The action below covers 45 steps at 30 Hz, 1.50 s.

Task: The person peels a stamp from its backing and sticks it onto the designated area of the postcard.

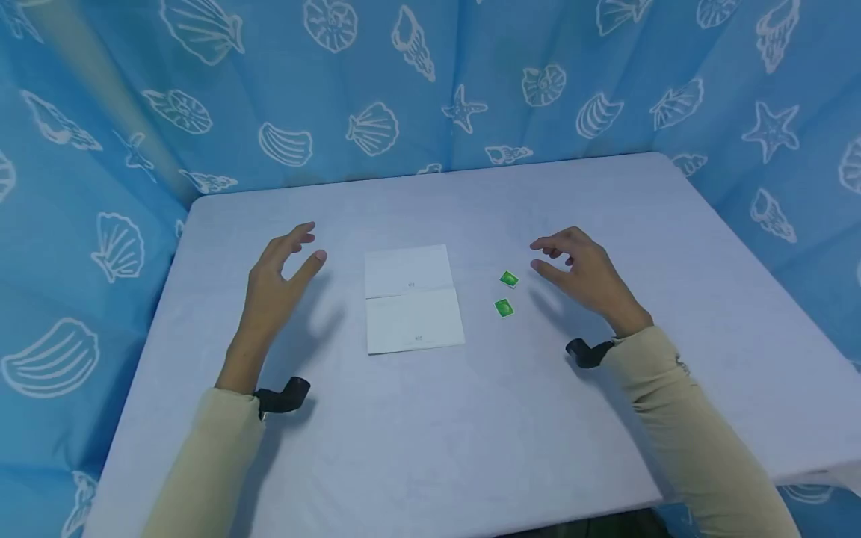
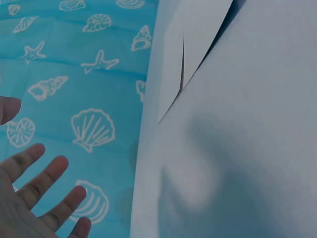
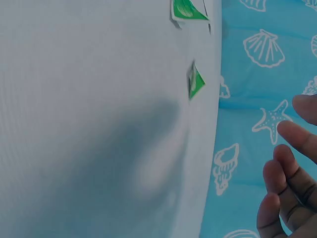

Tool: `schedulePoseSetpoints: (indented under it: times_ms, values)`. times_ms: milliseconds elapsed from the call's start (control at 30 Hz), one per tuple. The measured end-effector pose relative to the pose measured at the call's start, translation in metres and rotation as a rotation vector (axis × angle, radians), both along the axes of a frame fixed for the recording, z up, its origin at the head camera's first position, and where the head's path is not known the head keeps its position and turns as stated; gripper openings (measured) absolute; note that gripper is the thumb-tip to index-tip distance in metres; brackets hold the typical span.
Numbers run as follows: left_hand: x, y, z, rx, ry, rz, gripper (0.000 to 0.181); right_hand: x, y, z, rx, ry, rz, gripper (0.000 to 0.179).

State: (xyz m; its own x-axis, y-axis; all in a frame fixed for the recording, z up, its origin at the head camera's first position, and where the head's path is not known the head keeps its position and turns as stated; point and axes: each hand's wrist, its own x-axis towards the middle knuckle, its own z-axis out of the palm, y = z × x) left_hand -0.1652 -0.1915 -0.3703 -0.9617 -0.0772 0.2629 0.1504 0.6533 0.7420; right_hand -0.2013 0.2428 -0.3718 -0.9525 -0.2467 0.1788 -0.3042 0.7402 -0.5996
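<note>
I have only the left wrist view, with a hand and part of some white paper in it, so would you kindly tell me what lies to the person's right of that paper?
Observer: Just right of the white paper lie a nearer green square and a farther green square.
Operator: Thank you; is either one being held?
Observer: No, the right hand is raised to the right of both, touching neither.
Operator: And does the paper carry any marks?
Observer: Yes, each of its two panels bears a small dark mark, too small to read.
</note>
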Motion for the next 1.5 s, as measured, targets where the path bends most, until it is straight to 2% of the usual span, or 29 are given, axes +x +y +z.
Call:
schedulePoseSetpoints:
  times_ms: [167,300,500,533,733,767,1033,1233,1500]
  values:
    - [0.001,0.008,-0.005,0.014,-0.014,0.004,0.055,0.005,-0.002,-0.012,-0.026,0.024,0.008,0.028]
    - [0.002,0.006,-0.008,0.035,0.011,0.01,0.052,0.006,-0.002,-0.018,-0.044,0.022,0.007,0.026]
    - [0.005,0.004,-0.012,0.124,0.041,-0.005,0.049,0.009,-0.002,-0.02,-0.074,0.053,0.006,0.024]
    - [0.0,0.0,-0.021,0.136,0.051,-0.005,0.047,0.009,-0.002,-0.02,-0.082,0.06,0.008,0.023]
    - [0.002,0.0,-0.028,0.247,0.048,-0.012,0.043,0.011,-0.003,-0.023,-0.118,0.056,-0.006,0.022]
    - [0.007,0.003,-0.02,0.278,0.044,-0.013,0.043,0.011,-0.003,-0.024,-0.125,0.052,-0.007,0.022]
    - [0.009,0.004,-0.02,0.4,0.055,-0.006,0.036,0.014,-0.003,-0.026,-0.159,0.037,-0.029,0.02]
    - [0.011,0.009,-0.018,0.485,0.056,-0.072,0.038,0.017,-0.003,-0.029,-0.167,0.021,-0.027,0.02]
    - [0.012,0.013,-0.021,0.496,0.063,-0.09,0.037,0.017,-0.004,-0.034,-0.192,-0.023,-0.023,0.02]
